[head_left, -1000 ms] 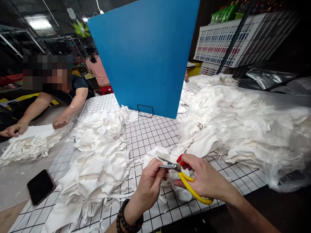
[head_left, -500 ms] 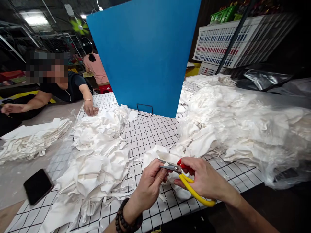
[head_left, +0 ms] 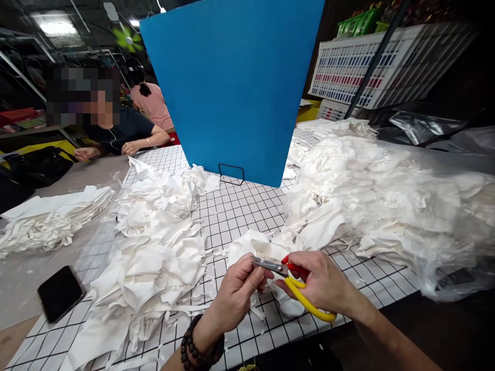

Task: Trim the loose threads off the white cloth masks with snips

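My right hand (head_left: 323, 281) is closed around the handles of a pair of scissors (head_left: 296, 288), one handle red and the other yellow. The blades are together and point left, lying across the fingertips of my left hand (head_left: 237, 293). Thumb and fingers of that hand are pinched on a piece of white cloth (head_left: 290, 301), part of which shows below and between the hands; the pinched edge is mostly hidden. Dark beads circle my left wrist. Just beyond my hands lies more white cloth (head_left: 251, 245).
Loose white pieces form a pile (head_left: 154, 257) at the left; a plastic-wrapped heap (head_left: 386, 196) stands right. A phone (head_left: 61, 293) and stacked cloth (head_left: 58, 216) lie far left. A blue board (head_left: 235, 93) rises from the checked table (head_left: 228, 211). A co-worker (head_left: 124, 129) sits across, left.
The scissor blades have gone from slightly apart to closed, and the yellow handle has moved up toward the red one. The co-worker's hand has drawn back from the white pile.
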Demonstrator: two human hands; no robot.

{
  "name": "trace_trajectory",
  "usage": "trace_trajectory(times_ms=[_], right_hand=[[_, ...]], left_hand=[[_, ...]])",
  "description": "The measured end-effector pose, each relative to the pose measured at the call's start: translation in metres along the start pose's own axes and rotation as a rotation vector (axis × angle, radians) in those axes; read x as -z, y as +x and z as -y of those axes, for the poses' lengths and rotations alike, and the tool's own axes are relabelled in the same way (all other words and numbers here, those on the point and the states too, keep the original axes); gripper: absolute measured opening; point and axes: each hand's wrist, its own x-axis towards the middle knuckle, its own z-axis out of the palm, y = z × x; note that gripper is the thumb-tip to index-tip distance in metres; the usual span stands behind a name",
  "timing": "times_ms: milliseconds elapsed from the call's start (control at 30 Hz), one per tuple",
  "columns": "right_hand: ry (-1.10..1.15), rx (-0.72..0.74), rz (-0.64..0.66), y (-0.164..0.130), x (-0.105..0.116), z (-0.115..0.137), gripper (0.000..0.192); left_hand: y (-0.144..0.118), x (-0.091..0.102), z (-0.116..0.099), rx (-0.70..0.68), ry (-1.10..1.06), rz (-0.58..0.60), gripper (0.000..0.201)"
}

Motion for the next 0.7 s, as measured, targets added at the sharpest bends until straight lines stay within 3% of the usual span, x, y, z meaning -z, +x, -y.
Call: trace_trajectory(times_ms=[167, 267, 333, 467, 567, 700], right_hand=[[0.438, -0.111, 0.003, 0.002, -0.003, -0.022, 0.035], [0.661, -0.227, -0.107, 0.004, -0.004, -0.042, 0.033], [0.673, -0.286, -0.129, 0.006, -0.008, -0.055, 0.031], [0.596, -0.342, 0.043, 0.010, -0.026, -0.069, 0.037], [0.504, -0.368, 0.106, 0.011, -0.040, -0.065, 0.037], [0.354, -0.387, 0.161, 0.015, -0.063, -0.047, 0.047]], left_hand=[[0.004, 0.006, 0.004, -0.021, -0.245, -0.071, 0.023], [0.005, 0.022, 0.006, -0.040, -0.336, -0.187, 0.021], [0.004, 0.039, 0.011, -0.061, -0.339, -0.278, 0.020], [0.000, 0.076, 0.029, 0.039, -0.097, -0.424, 0.024], [-0.007, 0.096, 0.049, 0.202, 0.110, -0.460, 0.025], [-0.018, 0.108, 0.068, 0.275, 0.210, -0.575, 0.025]])
